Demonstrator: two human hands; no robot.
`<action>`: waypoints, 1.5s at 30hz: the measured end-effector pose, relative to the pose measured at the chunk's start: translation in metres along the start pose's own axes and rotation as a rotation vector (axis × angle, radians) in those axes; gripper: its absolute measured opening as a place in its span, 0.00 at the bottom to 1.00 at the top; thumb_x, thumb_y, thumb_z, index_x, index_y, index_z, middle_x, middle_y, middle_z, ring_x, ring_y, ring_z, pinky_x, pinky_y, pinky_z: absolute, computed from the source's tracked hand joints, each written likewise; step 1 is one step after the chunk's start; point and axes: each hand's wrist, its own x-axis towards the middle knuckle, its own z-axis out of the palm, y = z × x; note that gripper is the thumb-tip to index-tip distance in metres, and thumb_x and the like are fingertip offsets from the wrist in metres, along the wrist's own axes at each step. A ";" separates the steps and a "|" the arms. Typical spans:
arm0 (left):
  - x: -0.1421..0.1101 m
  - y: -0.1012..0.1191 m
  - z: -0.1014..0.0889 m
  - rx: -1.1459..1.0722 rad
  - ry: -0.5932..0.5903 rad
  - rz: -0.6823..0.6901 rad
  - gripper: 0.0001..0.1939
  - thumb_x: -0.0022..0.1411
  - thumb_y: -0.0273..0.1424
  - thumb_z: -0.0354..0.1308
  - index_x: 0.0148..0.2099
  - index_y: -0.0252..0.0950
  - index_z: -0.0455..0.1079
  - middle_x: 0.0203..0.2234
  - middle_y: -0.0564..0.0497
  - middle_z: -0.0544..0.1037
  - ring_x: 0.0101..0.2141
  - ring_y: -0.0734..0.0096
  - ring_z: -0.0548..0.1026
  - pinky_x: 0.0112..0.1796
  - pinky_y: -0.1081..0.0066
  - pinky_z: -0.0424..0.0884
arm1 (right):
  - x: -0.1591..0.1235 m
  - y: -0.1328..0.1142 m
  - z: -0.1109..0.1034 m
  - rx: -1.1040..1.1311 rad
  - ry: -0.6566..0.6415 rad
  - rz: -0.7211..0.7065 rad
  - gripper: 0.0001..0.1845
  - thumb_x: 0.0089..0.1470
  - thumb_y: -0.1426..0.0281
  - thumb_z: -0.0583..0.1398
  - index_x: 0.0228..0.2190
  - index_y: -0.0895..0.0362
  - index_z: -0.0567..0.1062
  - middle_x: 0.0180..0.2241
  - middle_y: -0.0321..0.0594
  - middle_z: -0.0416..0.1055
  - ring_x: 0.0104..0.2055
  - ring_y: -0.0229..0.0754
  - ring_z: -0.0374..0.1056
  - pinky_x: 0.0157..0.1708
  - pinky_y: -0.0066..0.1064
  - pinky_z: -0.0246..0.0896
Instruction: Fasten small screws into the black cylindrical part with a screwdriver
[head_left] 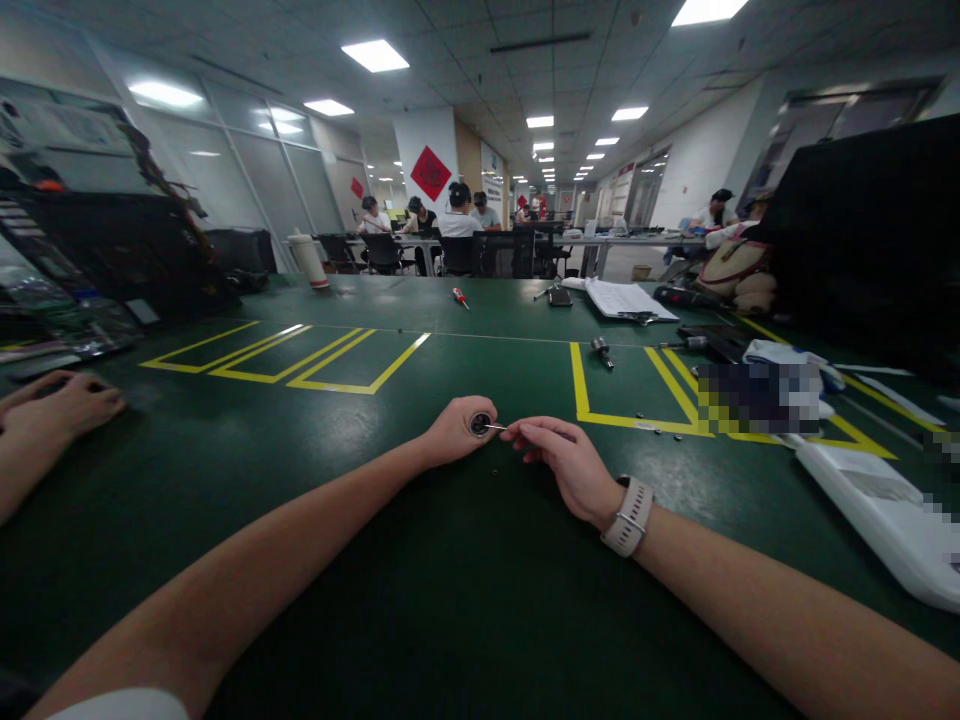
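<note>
My left hand (457, 432) is closed around a small round metal part (479, 425), its open face turned toward me and dark inside. My right hand (559, 455), with a pale watch on the wrist, pinches a thin metal rod-like tool (496, 428). The tool's far end reaches the face of the round part; whether it goes inside I cannot tell. Most of its handle is hidden by my fingers. Just below lies a tiny ring-like piece (495, 472) on the green table (450, 600).
At the left edge rests another person's hand (82, 400). Yellow tape outlines (375, 389) mark the table. A metal fitting (601, 352), a red screwdriver (460, 298), papers (626, 299) and a white device (885, 510) lie around. A white cup (308, 260) stands at the back left.
</note>
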 end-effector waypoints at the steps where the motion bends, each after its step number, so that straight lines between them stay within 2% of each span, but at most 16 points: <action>1: 0.000 0.000 0.000 0.018 0.001 -0.003 0.04 0.51 0.27 0.55 0.26 0.33 0.62 0.20 0.56 0.66 0.23 0.77 0.66 0.25 0.77 0.61 | -0.001 0.001 0.001 -0.021 0.006 -0.022 0.09 0.48 0.65 0.59 0.29 0.56 0.77 0.34 0.40 0.74 0.36 0.41 0.65 0.34 0.33 0.57; 6: 0.000 -0.002 0.004 0.152 0.013 0.005 0.02 0.51 0.23 0.54 0.27 0.34 0.64 0.22 0.54 0.67 0.25 0.75 0.67 0.27 0.75 0.62 | -0.005 0.001 0.003 -0.207 0.051 -0.112 0.10 0.50 0.65 0.58 0.30 0.55 0.77 0.34 0.40 0.74 0.36 0.42 0.65 0.34 0.34 0.59; 10: 0.000 -0.004 0.006 0.253 -0.003 0.046 0.03 0.50 0.23 0.54 0.27 0.34 0.64 0.22 0.53 0.68 0.26 0.73 0.67 0.29 0.73 0.63 | -0.005 -0.001 0.003 -0.349 0.036 -0.141 0.10 0.50 0.65 0.58 0.31 0.54 0.78 0.33 0.39 0.73 0.35 0.42 0.65 0.34 0.35 0.59; 13: 0.000 -0.003 0.006 0.252 -0.016 0.069 0.03 0.50 0.23 0.54 0.26 0.34 0.64 0.21 0.54 0.67 0.25 0.73 0.66 0.29 0.73 0.62 | -0.002 0.000 0.003 -0.250 0.029 -0.087 0.09 0.48 0.66 0.59 0.30 0.55 0.78 0.32 0.40 0.73 0.34 0.41 0.65 0.31 0.33 0.58; 17: -0.001 -0.001 0.004 0.140 0.012 0.056 0.03 0.51 0.23 0.53 0.26 0.34 0.63 0.20 0.55 0.66 0.23 0.76 0.65 0.27 0.75 0.61 | 0.001 0.000 0.002 -0.045 0.031 0.007 0.08 0.46 0.67 0.60 0.27 0.57 0.78 0.31 0.41 0.74 0.34 0.41 0.65 0.31 0.32 0.57; 21: -0.001 0.000 0.001 0.032 0.022 0.031 0.04 0.51 0.25 0.54 0.26 0.34 0.62 0.20 0.56 0.65 0.23 0.77 0.64 0.26 0.76 0.60 | 0.001 -0.003 0.001 0.031 0.011 0.036 0.08 0.45 0.66 0.61 0.28 0.57 0.78 0.31 0.41 0.74 0.34 0.41 0.65 0.31 0.32 0.57; 26: -0.001 -0.001 0.001 -0.012 0.000 0.009 0.05 0.51 0.27 0.55 0.26 0.34 0.62 0.21 0.56 0.66 0.23 0.77 0.65 0.25 0.77 0.61 | -0.001 -0.004 0.001 0.030 -0.015 0.035 0.09 0.46 0.66 0.60 0.29 0.56 0.78 0.33 0.41 0.74 0.35 0.41 0.65 0.33 0.33 0.57; 31: 0.000 -0.001 0.004 0.135 0.028 -0.021 0.03 0.51 0.24 0.54 0.27 0.34 0.63 0.21 0.55 0.67 0.24 0.75 0.66 0.26 0.75 0.61 | -0.002 0.003 0.001 -0.107 0.037 -0.083 0.09 0.49 0.65 0.59 0.29 0.55 0.77 0.33 0.40 0.74 0.35 0.41 0.65 0.33 0.33 0.58; 35: 0.001 -0.001 0.005 0.250 -0.007 0.017 0.03 0.50 0.22 0.54 0.27 0.34 0.64 0.22 0.53 0.69 0.26 0.73 0.67 0.29 0.73 0.63 | -0.002 0.004 0.002 -0.218 0.043 -0.076 0.10 0.49 0.64 0.58 0.31 0.55 0.77 0.34 0.40 0.74 0.35 0.42 0.65 0.33 0.34 0.59; 45: 0.000 0.002 0.002 0.112 -0.063 0.058 0.04 0.52 0.23 0.53 0.26 0.34 0.63 0.22 0.54 0.68 0.24 0.76 0.67 0.27 0.75 0.62 | -0.001 -0.008 0.004 0.019 0.069 0.064 0.08 0.42 0.66 0.62 0.24 0.58 0.78 0.29 0.42 0.75 0.32 0.41 0.66 0.32 0.33 0.57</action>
